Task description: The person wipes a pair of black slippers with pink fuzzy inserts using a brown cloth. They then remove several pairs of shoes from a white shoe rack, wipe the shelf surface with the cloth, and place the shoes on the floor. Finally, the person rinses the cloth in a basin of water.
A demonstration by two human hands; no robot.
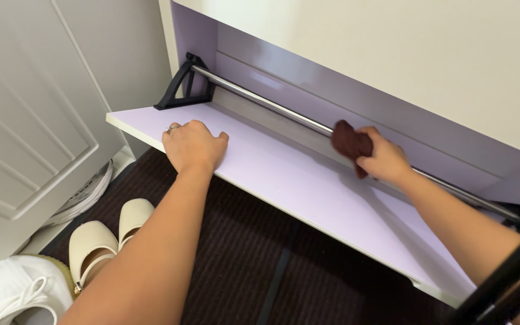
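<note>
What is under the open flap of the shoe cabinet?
Under the flap lies a dark ribbed mat, with cream flat shoes at its left. The flap and both forearms cover the floor further back.

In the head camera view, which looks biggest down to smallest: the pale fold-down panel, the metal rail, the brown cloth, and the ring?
1. Pale fold-down panel, by far the largest.
2. Metal rail, long but thin.
3. Brown cloth, bunched in the right hand.
4. Ring on the left hand, smallest.

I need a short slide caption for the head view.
Right hand presses brown cloth on metal rail; left hand holds flap.
</note>
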